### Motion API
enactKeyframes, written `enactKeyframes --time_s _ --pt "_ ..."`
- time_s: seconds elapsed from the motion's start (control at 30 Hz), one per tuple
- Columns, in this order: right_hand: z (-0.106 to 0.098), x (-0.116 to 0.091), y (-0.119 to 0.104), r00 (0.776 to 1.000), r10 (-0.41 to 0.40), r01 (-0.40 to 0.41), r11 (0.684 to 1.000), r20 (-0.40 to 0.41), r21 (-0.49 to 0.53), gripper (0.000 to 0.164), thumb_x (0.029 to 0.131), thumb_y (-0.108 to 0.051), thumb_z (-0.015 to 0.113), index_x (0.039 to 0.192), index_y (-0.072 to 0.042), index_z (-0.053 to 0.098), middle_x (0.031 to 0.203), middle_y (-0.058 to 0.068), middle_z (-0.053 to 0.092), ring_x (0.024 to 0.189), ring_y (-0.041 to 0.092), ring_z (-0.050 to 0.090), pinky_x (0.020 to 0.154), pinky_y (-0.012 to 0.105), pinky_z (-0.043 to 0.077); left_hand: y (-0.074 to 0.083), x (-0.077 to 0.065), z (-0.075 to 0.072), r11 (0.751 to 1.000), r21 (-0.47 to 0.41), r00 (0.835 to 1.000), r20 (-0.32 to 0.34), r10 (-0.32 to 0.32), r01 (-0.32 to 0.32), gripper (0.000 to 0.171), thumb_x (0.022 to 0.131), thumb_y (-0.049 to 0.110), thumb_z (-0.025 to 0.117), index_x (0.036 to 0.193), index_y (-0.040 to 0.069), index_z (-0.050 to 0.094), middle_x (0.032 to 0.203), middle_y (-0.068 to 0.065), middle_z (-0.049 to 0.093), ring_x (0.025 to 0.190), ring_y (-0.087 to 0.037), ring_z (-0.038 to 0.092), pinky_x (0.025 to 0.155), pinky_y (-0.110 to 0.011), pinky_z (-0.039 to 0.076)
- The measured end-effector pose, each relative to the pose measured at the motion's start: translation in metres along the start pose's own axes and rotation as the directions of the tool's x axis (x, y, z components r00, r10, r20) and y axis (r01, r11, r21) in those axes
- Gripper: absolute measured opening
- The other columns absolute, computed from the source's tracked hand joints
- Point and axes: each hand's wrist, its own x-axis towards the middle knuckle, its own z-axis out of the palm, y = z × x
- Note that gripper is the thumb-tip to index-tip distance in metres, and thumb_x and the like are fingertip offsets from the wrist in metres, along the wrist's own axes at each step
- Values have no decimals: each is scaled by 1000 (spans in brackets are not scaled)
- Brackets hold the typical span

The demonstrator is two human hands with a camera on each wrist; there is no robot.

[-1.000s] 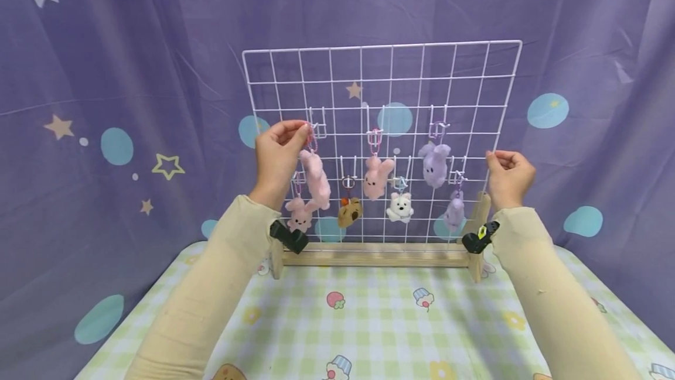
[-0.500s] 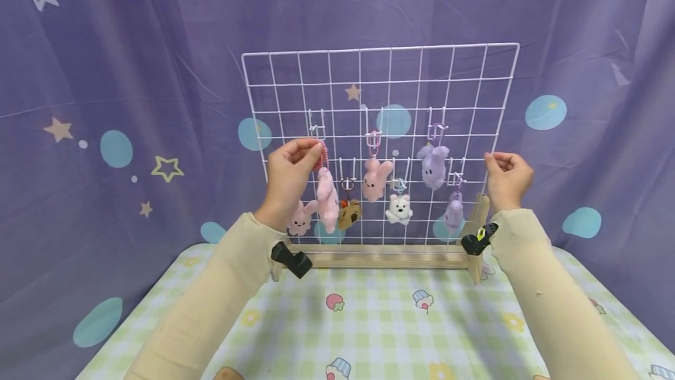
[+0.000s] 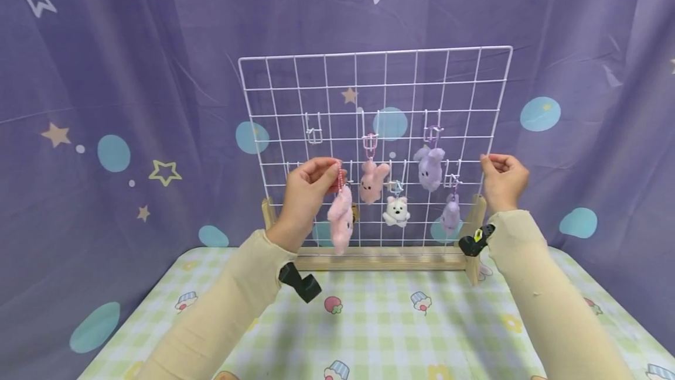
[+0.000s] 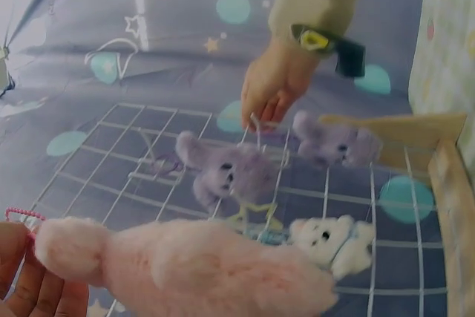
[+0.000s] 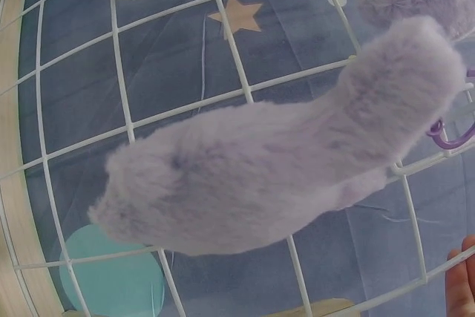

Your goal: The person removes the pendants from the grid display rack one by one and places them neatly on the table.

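Note:
My left hand (image 3: 307, 195) pinches the pink beaded chain (image 3: 340, 175) of a pink plush bunny keychain (image 3: 341, 222). The bunny dangles in front of a white wire grid rack (image 3: 385, 52); its furry body stretches across the left wrist view. Thumb and fingers of my right hand (image 3: 505, 181) grip the grid's right edge. Just inboard of that hand hang two purple bunny keychains (image 3: 430, 168), the lower one large in the right wrist view. Behind my left hand, a brown plush (image 3: 355, 213) is mostly covered, and the lower left pink bunny is hidden.
Another pink bunny keychain (image 3: 373, 182) and a white bear keychain (image 3: 396, 211) hang mid-grid. A bare white hook (image 3: 314, 135) sits at upper left. The grid stands in a wooden base (image 3: 385, 260) on a checked tablecloth (image 3: 379, 321), before a purple curtain (image 3: 132, 46).
My left hand has carried the pink bunny keychain down and to the right, away from the upper left hook. My right hand has stayed at the grid's edge.

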Motion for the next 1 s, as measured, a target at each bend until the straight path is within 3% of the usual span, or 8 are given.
enactKeyframes --time_s 0.3,0.47,0.63,0.8,1.0 --pt "0 1 1 1000 -14 13 1000 24 16 15 82 -5 71 76 -15 60 59 -18 55 55 -5 52 57 8 44 -14 -16 14 989 -73 990 68 -120 125 14 92 6 60 103 -1 63 78 4 68 71 -7 64 64 -18 52" --pt "-2 -6 -10 999 -13 11 998 44 56 9 81 1 68 79 -5 61 57 -16 55 52 -5 52 55 8 43 -26 -23 24 973 -110 976 102 -192 203 14 93 6 58 103 -2 62 78 2 67 71 -8 65 64 -18 52" --pt "-1 -2 -2 999 -11 10 999 35 35 14 81 -3 70 76 -12 61 58 -17 55 54 -5 53 56 9 43 -39 -30 33 949 -166 959 142 -246 268 16 93 3 57 106 -4 61 79 2 68 71 -9 66 66 -19 54" --pt "-1 2 1 1000 1 -2 1000 31 17 19 81 -6 71 73 -18 59 59 -17 56 55 -4 53 57 10 44 -52 -37 41 932 -198 945 193 -265 302 18 93 3 55 109 -6 60 81 1 67 72 -8 66 69 -20 55" --pt "-2 6 2 999 15 -17 999 40 42 14 82 -4 70 76 -12 61 58 -16 56 53 -4 53 55 9 44 -67 -44 52 905 -240 924 244 -294 351 17 94 2 53 109 -5 59 82 1 67 73 -9 66 72 -21 55"
